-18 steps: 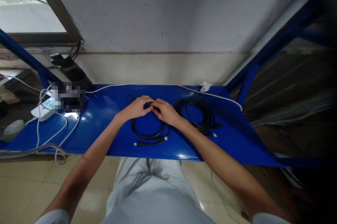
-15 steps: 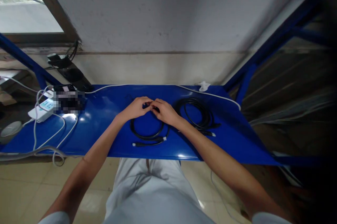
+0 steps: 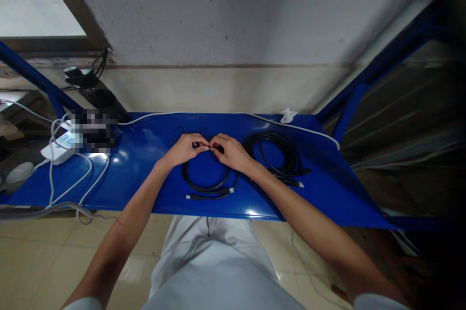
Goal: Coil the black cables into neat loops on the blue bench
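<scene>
A small coiled black cable lies on the blue metal shelf in front of me, its two plug ends pointing out at the near side. My left hand and my right hand meet at the far side of the coil, fingers curled and pinching the cable where the fingertips touch. A second, larger coil of black cable lies just right of my right hand, untouched.
A white power strip with white cords sits at the shelf's left end beside a blurred dark object. A white cord runs along the back edge. Blue frame posts rise at the right; a wall stands behind.
My hands stay pinched together on the small coil; the fingers have shifted slightly. The view has tilted a little, so the shelf sits a bit higher in frame.
</scene>
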Tool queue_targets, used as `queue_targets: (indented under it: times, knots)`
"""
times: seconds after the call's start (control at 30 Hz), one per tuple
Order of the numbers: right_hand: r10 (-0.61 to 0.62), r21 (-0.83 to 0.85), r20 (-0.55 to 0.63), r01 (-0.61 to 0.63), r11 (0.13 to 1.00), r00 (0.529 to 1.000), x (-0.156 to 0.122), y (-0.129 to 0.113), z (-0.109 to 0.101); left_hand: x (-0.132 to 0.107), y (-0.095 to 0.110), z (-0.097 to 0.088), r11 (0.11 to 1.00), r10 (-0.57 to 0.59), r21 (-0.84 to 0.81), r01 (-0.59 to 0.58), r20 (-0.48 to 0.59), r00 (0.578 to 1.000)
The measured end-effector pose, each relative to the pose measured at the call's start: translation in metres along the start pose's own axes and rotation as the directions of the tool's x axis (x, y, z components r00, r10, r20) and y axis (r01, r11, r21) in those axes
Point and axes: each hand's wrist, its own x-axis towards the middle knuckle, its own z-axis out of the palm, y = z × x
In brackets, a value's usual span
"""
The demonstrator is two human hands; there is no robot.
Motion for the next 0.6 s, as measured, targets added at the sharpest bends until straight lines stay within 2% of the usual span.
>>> queue_targets:
  times: [0.33, 0.6]
  knots:
    - [0.068, -0.029, -0.011, -0.068, 0.997, 0.998, 0.0022, 0.0066, 0.005, -0.0001, 0.0016, 0.0036, 1.0, 0.019, 0.021, -0.018, -0.028, 0.999]
    - [0.072, -0.054, -0.037, -0.074, 0.996, 0.997, 0.0017, 0.0088, 0.0088, 0.0006, -0.0066, 0.0082, 0.998, 0.01, -0.057, -0.011, -0.019, 1.0]
